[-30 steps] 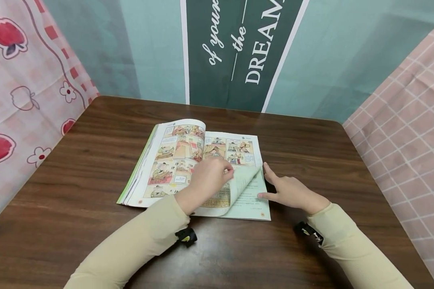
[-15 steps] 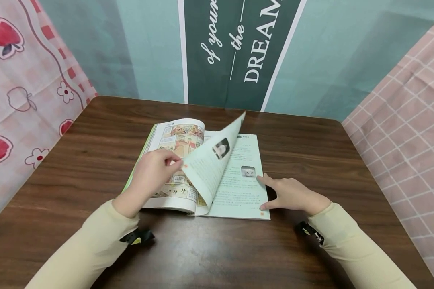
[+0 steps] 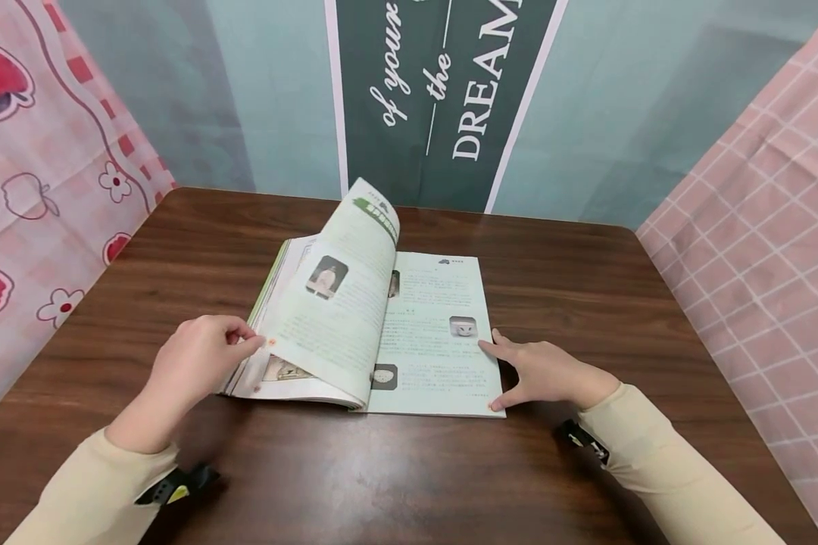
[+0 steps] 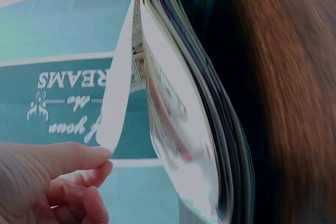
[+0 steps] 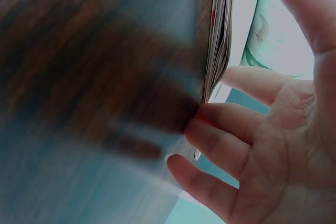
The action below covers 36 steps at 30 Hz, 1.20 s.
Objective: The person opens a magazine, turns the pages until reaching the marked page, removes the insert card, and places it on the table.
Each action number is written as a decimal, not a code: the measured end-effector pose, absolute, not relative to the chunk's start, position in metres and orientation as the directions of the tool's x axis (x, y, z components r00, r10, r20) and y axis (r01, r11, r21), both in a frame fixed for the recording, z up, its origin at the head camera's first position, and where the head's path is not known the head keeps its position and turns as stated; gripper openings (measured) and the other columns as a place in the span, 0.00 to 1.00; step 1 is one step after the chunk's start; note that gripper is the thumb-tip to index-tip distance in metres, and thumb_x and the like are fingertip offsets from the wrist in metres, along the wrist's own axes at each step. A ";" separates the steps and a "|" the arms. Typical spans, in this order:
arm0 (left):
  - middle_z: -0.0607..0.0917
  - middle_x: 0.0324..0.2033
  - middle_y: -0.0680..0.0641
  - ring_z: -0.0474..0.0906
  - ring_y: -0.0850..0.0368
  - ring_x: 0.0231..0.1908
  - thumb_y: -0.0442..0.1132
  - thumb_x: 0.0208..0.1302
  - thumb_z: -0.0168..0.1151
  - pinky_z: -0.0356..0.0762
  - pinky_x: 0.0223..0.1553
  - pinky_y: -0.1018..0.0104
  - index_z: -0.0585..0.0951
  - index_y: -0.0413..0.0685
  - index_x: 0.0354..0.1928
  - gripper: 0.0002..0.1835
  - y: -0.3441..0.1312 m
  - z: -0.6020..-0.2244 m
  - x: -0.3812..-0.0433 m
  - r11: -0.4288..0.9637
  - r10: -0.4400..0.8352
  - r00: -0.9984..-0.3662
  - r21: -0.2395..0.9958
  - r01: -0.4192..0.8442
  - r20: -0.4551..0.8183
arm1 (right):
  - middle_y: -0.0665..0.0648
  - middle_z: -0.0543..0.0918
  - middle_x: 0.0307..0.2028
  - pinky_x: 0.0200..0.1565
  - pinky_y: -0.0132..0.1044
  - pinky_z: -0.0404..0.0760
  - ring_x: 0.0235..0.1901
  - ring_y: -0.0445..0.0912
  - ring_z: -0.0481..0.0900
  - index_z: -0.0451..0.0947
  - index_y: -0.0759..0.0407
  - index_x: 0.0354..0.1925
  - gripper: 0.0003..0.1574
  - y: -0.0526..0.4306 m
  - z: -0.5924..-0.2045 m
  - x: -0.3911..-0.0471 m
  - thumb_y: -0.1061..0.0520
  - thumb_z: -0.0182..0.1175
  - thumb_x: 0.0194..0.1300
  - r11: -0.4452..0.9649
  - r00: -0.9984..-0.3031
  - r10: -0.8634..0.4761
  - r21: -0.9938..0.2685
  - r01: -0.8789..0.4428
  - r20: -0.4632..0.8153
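Observation:
An open magazine (image 3: 443, 393) lies on the wooden table, with pale green text pages and small photos. One page (image 3: 344, 318) is lifted and curls over the left half, its top corner standing up. My left hand (image 3: 194, 363) pinches that page's lower outer corner between thumb and finger; in the left wrist view the page (image 4: 118, 93) stands apart from the stack below. My right hand (image 3: 548, 371) rests at the magazine's right edge, thumb near the lower corner. In the right wrist view its spread fingers (image 5: 226, 140) touch the page edges (image 5: 220, 30).
The brown table (image 3: 572, 295) extends around the magazine. A teal backdrop with lettering (image 3: 273, 91) hangs behind it. Patterned pink cloths stand at the left (image 3: 61, 219) and right (image 3: 757, 265). Each wrist carries a black strap (image 3: 177, 484).
My left hand has drawn the page from the right side over to the left, uncovering the page beneath. The right hand has slid slightly down along the right edge.

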<state>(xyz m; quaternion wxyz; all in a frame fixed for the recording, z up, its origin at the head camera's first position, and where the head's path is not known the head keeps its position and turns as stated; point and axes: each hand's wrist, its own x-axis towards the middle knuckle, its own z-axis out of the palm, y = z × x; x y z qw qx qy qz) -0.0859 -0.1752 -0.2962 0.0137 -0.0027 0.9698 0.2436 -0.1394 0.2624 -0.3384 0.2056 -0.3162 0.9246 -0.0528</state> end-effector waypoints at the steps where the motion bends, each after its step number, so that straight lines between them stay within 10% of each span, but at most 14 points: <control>1: 0.75 0.18 0.53 0.66 0.56 0.21 0.44 0.57 0.65 0.59 0.19 0.63 0.84 0.45 0.31 0.09 -0.178 -0.297 -0.084 0.884 0.002 -0.999 0.467 -0.018 -0.042 | 0.73 0.62 0.63 0.40 0.43 0.75 0.43 0.56 0.79 0.61 0.61 0.67 0.64 0.263 -0.339 -0.139 0.24 0.63 0.42 0.795 -0.716 -0.606 -0.225 -0.564 -0.347; 20: 0.72 0.16 0.52 0.66 0.55 0.20 0.47 0.56 0.64 0.61 0.19 0.59 0.77 0.55 0.18 0.12 -0.194 -0.309 -0.077 0.962 0.049 -0.937 0.268 -0.049 -0.347 | 0.73 0.66 0.60 0.36 0.44 0.76 0.34 0.54 0.82 0.66 0.63 0.63 0.61 0.258 -0.343 -0.136 0.25 0.63 0.43 0.795 -0.745 -0.605 -0.174 -0.581 -0.281; 27: 0.73 0.16 0.51 0.67 0.53 0.20 0.45 0.52 0.66 0.64 0.19 0.55 0.75 0.54 0.16 0.12 -0.191 -0.311 -0.080 0.974 0.050 -0.935 0.225 -0.032 -0.351 | 0.73 0.73 0.54 0.30 0.42 0.76 0.25 0.50 0.81 0.72 0.62 0.58 0.37 0.256 -0.345 -0.140 0.41 0.62 0.57 0.762 -0.742 -0.647 -0.151 -0.629 -0.176; 36: 0.81 0.25 0.45 0.74 0.52 0.21 0.48 0.57 0.65 0.66 0.18 0.56 0.82 0.44 0.46 0.19 -0.160 -0.294 -0.095 0.953 0.075 -0.989 0.301 0.035 -0.125 | 0.60 0.82 0.29 0.21 0.38 0.69 0.14 0.40 0.69 0.77 0.59 0.50 0.14 0.258 -0.347 -0.146 0.58 0.53 0.67 0.764 -0.755 -0.644 -0.170 -0.623 -0.123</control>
